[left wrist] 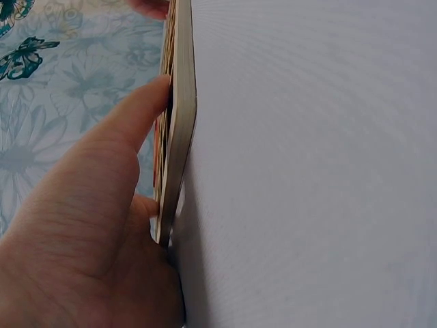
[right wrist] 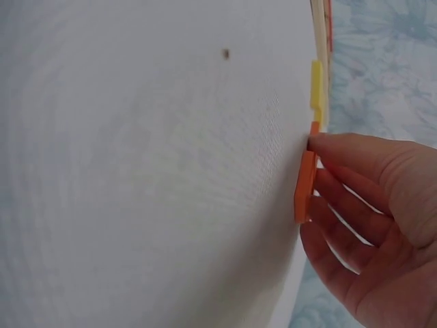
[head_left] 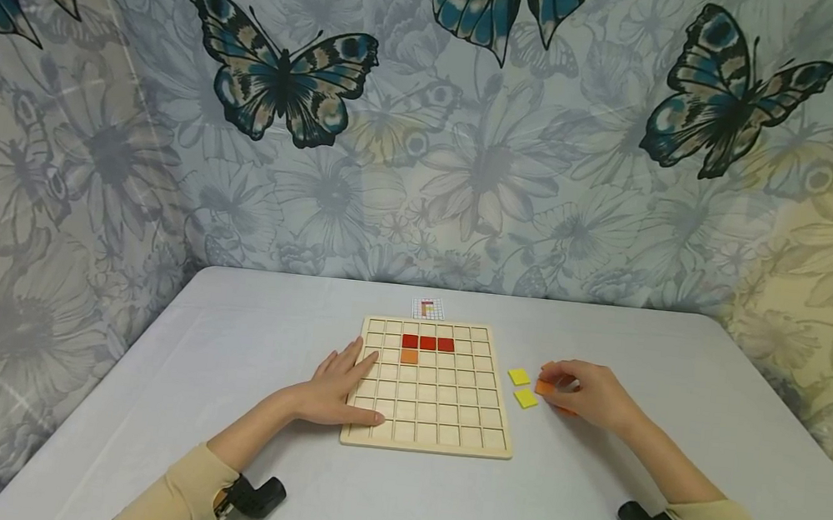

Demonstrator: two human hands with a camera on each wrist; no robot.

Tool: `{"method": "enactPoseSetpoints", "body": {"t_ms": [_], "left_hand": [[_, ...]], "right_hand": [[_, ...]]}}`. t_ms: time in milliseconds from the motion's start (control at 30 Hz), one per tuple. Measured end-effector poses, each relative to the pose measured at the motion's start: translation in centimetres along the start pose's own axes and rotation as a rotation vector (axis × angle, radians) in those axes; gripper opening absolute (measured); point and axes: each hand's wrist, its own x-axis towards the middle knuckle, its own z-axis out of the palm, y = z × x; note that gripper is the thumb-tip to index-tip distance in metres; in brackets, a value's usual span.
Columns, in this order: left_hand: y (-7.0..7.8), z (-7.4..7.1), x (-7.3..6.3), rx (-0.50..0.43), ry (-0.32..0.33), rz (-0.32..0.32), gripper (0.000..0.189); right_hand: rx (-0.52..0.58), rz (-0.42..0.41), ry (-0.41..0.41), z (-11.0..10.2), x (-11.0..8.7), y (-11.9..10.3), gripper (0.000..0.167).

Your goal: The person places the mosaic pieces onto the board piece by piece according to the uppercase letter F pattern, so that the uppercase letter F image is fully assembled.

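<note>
A wooden grid board [head_left: 429, 447] lies on the table with three red tiles [head_left: 428, 343] in one row and an orange tile [head_left: 410, 357] below the leftmost. My left hand [head_left: 332, 390] rests spread on the board's left side, thumb and fingertips on the grid. Right of the board, my right hand [head_left: 592, 394] pinches an orange tile [head_left: 545, 387] between thumb and fingers, close to the tabletop. Another orange tile [right wrist: 305, 188] sits under that hand, partly hidden by it in the head view. Two yellow tiles [head_left: 525, 399] lie between board and right hand.
A small printed pattern card [head_left: 428, 309] lies just behind the board. The white table [head_left: 230, 317] reaches back to a butterfly-patterned cloth [head_left: 485, 174]. Black wrist cameras [head_left: 258, 498] sit at both sleeves.
</note>
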Motion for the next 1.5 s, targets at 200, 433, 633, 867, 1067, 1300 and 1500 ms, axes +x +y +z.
{"method": "enactPoseSetpoints", "body": {"t_ms": [200, 433, 633, 867, 1067, 1300, 1500], "left_hand": [[-0.1, 0.0, -0.1, 0.013, -0.001, -0.001, 0.102], [0.0, 0.0, -0.2, 0.01, 0.001, -0.004, 0.102], [-0.1, 0.0, -0.2, 0.016, -0.002, -0.007, 0.102], [0.0, -0.1, -0.1, -0.004, 0.005, 0.004, 0.103], [-0.1, 0.0, 0.0, 0.0, 0.005, -0.007, 0.103], [-0.3, 0.2, 0.1, 0.002, 0.009, -0.009, 0.103], [-0.3, 0.2, 0.1, 0.004, 0.009, -0.007, 0.103]], "right_hand": [[-0.002, 0.019, 0.009, 0.2, 0.2, -0.3, 0.025], [0.065, 0.065, -0.016, 0.6, 0.7, -1.2, 0.026], [0.086, 0.043, -0.018, 1.2, 1.2, -2.0, 0.025], [0.131, 0.01, -0.03, 2.3, 1.9, -2.9, 0.025], [0.194, 0.024, -0.058, 3.1, 2.5, -4.0, 0.025], [0.244, 0.042, -0.087, 3.9, 3.0, -5.2, 0.026], [0.257, 0.002, -0.107, 4.3, 3.5, -6.1, 0.025]]}}
